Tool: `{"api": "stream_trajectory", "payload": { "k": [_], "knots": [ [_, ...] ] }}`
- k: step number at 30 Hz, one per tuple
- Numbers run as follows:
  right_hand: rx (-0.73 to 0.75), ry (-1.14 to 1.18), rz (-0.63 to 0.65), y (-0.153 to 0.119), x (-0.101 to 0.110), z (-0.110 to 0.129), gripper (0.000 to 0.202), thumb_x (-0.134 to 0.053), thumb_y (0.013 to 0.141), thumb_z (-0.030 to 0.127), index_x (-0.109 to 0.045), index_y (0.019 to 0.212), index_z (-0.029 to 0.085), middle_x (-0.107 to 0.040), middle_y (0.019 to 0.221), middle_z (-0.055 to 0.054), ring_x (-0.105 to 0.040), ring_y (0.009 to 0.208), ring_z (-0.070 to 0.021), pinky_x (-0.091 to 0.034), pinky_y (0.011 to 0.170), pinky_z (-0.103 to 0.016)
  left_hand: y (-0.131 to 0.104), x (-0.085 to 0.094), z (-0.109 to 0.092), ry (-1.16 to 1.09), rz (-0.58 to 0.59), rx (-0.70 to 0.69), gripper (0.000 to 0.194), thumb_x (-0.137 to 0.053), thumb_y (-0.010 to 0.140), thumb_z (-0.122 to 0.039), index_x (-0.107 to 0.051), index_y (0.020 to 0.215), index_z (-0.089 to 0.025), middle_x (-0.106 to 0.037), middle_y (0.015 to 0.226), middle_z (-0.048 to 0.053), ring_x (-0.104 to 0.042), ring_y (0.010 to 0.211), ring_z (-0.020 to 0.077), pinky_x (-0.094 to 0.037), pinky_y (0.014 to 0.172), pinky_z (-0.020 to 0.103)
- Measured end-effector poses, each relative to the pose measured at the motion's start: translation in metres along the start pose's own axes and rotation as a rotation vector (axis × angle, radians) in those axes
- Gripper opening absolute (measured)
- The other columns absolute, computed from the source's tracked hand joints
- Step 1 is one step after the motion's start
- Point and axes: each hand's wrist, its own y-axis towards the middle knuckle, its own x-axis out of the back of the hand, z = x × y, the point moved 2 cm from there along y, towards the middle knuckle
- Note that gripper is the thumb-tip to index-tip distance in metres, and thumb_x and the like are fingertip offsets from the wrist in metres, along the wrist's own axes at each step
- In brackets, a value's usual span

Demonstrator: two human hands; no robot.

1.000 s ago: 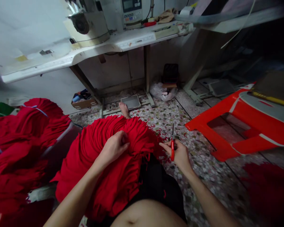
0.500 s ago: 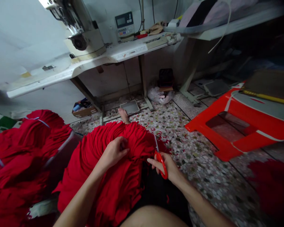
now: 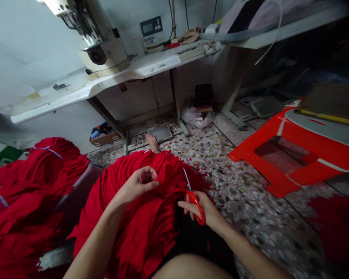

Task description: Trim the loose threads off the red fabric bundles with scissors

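A thick stack of red fabric pieces (image 3: 128, 224) lies over my lap, its layers fanned in folds. My left hand (image 3: 139, 183) rests on top of it, thumb and fingers closed in a pinch at the edge of a red piece. Red-handled scissors (image 3: 196, 207) are in my right hand (image 3: 206, 211), with fingers through the loops. Their blades point up and away, beside the right edge of the stack and apart from my left hand. Whether the blades are fully together is hard to make out.
More red fabric bundles (image 3: 31, 193), tied with pale strips, are heaped at the left. A sewing machine (image 3: 104, 54) stands on the white table (image 3: 151, 69) ahead. An orange stool (image 3: 267, 155) is at the right. Red scraps (image 3: 199, 170) litter the speckled floor.
The scissors' tips have swung left and toward me, and my right hand has shifted slightly lower. My left thumb and fingers have changed position a little on the fabric.
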Motion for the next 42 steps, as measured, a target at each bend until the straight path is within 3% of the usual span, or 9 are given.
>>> {"api": "stream_trajectory", "payload": {
  "k": [6,13,17,21,25,28,33,37,42],
  "knots": [
    [0.225,0.160,-0.103,0.023,-0.018,0.056,0.047,-0.090,0.069,0.055,-0.057,0.071,0.022,-0.059,0.049,0.006,-0.051,0.042,-0.0118,-0.039,0.046,-0.023,-0.007,-0.022,-0.017,-0.130,0.174,0.017,0.041,-0.086,0.081,-0.031,-0.061,0.109,-0.016,-0.058,0.092,0.002,-0.055,0.082,0.0135,-0.047,0.076,0.025],
    [0.364,0.137,-0.117,0.032,-0.015,0.105,0.047,-0.090,0.070,0.051,-0.053,0.066,0.022,-0.060,0.049,0.005,-0.055,0.042,-0.0127,-0.041,0.045,-0.023,-0.010,-0.028,-0.013,-0.101,0.104,0.063,0.040,-0.086,0.082,-0.038,-0.062,0.105,-0.017,-0.061,0.092,0.001,-0.056,0.080,0.0123,-0.046,0.073,0.024],
    [0.346,0.089,-0.098,0.030,-0.008,0.102,0.046,-0.091,0.070,0.048,-0.053,0.068,0.023,-0.061,0.047,0.005,-0.056,0.041,-0.0139,-0.044,0.047,-0.025,-0.010,-0.026,-0.009,-0.140,0.182,0.182,0.038,-0.088,0.079,-0.041,-0.063,0.083,-0.013,-0.060,0.069,-0.002,-0.051,0.061,0.0088,-0.039,0.060,0.022],
    [0.320,0.101,-0.181,0.030,-0.005,0.089,0.042,-0.089,0.073,0.047,-0.055,0.068,0.023,-0.064,0.051,0.003,-0.057,0.042,-0.0148,-0.049,0.051,-0.028,-0.009,-0.021,-0.007,-0.322,0.030,0.161,0.039,-0.093,0.072,-0.037,-0.064,0.080,-0.014,-0.065,0.068,-0.001,-0.055,0.059,0.0092,-0.043,0.061,0.022],
    [0.297,0.201,-0.141,0.030,-0.011,0.081,0.047,-0.095,0.063,0.048,-0.056,0.071,0.023,-0.079,0.085,-0.006,-0.076,0.074,-0.0261,-0.061,0.074,-0.037,-0.010,-0.023,-0.015,-0.196,0.032,0.096,0.032,-0.088,0.079,-0.038,-0.072,0.079,-0.011,-0.065,0.072,0.001,-0.054,0.063,0.0094,-0.042,0.064,0.023],
    [0.331,0.177,-0.112,0.030,-0.017,0.079,0.051,-0.098,0.059,0.048,-0.054,0.068,0.023,-0.077,0.083,-0.005,-0.077,0.096,-0.0324,-0.060,0.083,-0.039,-0.012,-0.027,-0.019,-0.055,0.072,0.065,0.032,-0.083,0.084,-0.042,-0.076,0.086,-0.011,-0.063,0.074,0.001,-0.050,0.065,0.0101,-0.038,0.063,0.023],
    [0.390,0.058,-0.183,0.034,-0.019,0.075,0.045,-0.094,0.068,0.045,-0.056,0.068,0.021,-0.073,0.075,-0.001,-0.070,0.067,-0.0197,-0.052,0.062,-0.027,-0.013,-0.034,-0.014,0.063,0.145,0.049,0.037,-0.079,0.087,-0.044,-0.068,0.074,-0.011,-0.047,0.065,-0.004,-0.037,0.061,0.0088,-0.031,0.060,0.024],
    [0.418,0.028,-0.274,0.029,-0.013,0.077,0.036,-0.085,0.080,0.046,-0.061,0.071,0.020,-0.073,0.075,-0.002,-0.069,0.068,-0.0193,-0.053,0.068,-0.029,-0.015,-0.036,-0.011,0.043,0.202,0.109,0.040,-0.082,0.083,-0.046,-0.067,0.070,-0.012,-0.046,0.062,-0.005,-0.036,0.059,0.0085,-0.030,0.057,0.023],
    [0.289,-0.014,-0.134,0.005,0.000,0.058,0.044,-0.074,0.088,0.061,-0.059,0.077,0.021,-0.067,0.065,-0.001,-0.064,0.061,-0.0191,-0.051,0.062,-0.029,-0.017,-0.025,-0.008,-0.133,-0.002,0.185,0.041,-0.085,0.078,-0.050,-0.076,0.084,-0.011,-0.064,0.070,0.001,-0.050,0.060,0.0100,-0.039,0.060,0.022]
  ]
}}
